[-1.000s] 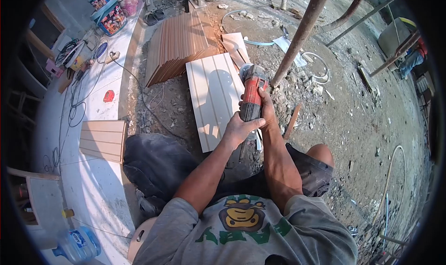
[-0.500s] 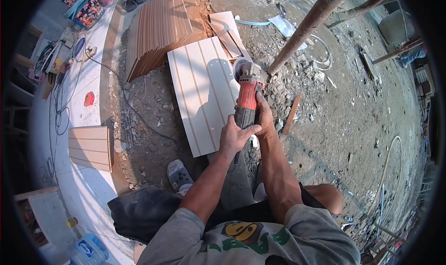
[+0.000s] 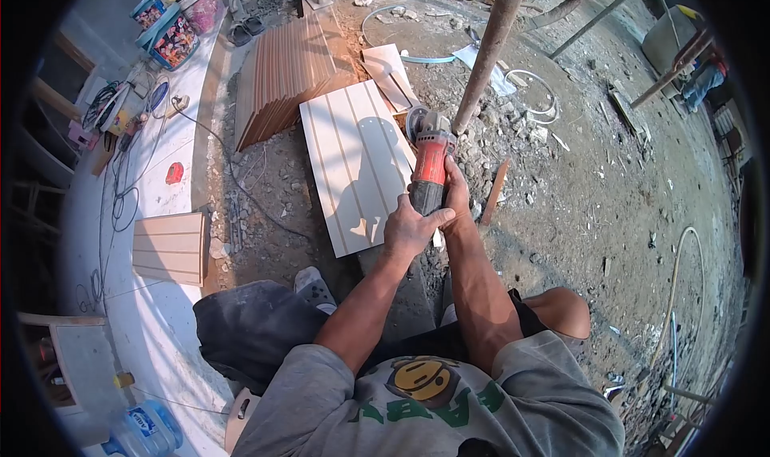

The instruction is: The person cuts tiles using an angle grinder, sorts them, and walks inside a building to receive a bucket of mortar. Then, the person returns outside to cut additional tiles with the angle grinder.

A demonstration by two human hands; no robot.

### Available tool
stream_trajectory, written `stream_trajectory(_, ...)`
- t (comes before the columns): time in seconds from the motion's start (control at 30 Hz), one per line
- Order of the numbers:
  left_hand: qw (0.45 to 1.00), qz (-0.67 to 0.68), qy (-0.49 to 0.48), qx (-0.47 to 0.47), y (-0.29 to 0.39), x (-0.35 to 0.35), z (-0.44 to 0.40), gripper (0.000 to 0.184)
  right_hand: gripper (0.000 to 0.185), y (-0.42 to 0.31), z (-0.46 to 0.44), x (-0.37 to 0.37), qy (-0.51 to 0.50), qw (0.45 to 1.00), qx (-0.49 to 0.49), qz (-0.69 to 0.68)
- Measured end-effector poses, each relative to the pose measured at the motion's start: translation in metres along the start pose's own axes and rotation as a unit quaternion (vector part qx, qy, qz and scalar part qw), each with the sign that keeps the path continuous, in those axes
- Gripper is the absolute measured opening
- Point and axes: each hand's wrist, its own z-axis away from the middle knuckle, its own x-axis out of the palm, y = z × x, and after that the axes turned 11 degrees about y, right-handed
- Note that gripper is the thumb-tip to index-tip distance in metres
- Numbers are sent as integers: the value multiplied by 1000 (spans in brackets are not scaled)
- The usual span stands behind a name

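Observation:
A red and black angle grinder (image 3: 432,162) is held in both hands, its disc end pointing away from me beside the right edge of a striped tile (image 3: 353,164). My left hand (image 3: 411,231) wraps round the dark rear of its body. My right hand (image 3: 455,200) grips the same body from the right, its fingers partly hidden. The pale tile lies flat in front of me, with a shadow across it. Whether the disc touches the tile I cannot tell.
A tall stack of tiles (image 3: 277,84) stands beyond, with cut pieces (image 3: 388,70) beside it. A wooden pole (image 3: 487,48) rises right of the grinder. More tiles (image 3: 170,247), a red tape measure (image 3: 174,172), cables and buckets (image 3: 171,40) are at left.
The view dipped and shifted, then partly swung back. Since the first frame, the grinder and both hands have moved slightly left in view, and a shoe has come into sight. Both hands keep their grip.

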Motion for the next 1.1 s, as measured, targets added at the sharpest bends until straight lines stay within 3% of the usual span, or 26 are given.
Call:
stream_trajectory(0.1,999,-38,-11,-35,4,-4,10,90,41,3,11,0,-15,1000,-3,1)
stream_trajectory(0.3,997,-66,-6,-31,7,-10,21,94,41,4,22,10,53,996,-56,33)
stream_trajectory(0.53,998,-44,22,-42,-8,-13,14,94,46,11,10,10,28,994,-21,102)
stream_trajectory(0.63,998,44,7,-39,-26,-15,12,92,48,14,18,14,32,991,1,127)
stream_trajectory(0.67,998,70,5,-5,-39,-17,8,80,50,15,23,20,27,990,11,136)
stream_trajectory(0.7,985,173,-6,-2,-42,-20,7,76,53,18,31,23,-25,991,-17,127)
stream_trajectory(0.73,962,273,-20,-1,-46,-22,8,72,56,21,37,19,-84,990,37,106)
stream_trajectory(0.8,928,360,-43,-85,-28,-43,22,60,52,31,57,20,-142,976,123,106)
stream_trajectory(0.83,929,361,-50,-66,-23,-54,25,59,46,50,21,-19,-244,948,171,110)
stream_trajectory(0.87,930,357,-52,-63,-26,-58,27,59,42,69,25,-16,-200,965,157,63)
stream_trajectory(0.93,906,399,-116,-76,-35,-63,26,64,44,53,52,1,-216,962,148,73)
stream_trajectory(0.97,927,357,-111,-36,-34,-60,24,75,44,45,58,9,-217,962,146,74)
stream_trajectory(1.0,925,361,-110,-40,-28,-59,27,75,45,36,63,8,-231,955,164,87)
stream_trajectory(1.07,975,189,-112,-35,-13,-60,22,85,48,17,68,12,-242,947,181,110)
stream_trajectory(1.1,983,87,-160,-27,-10,-61,15,92,53,8,69,13,-254,947,171,94)
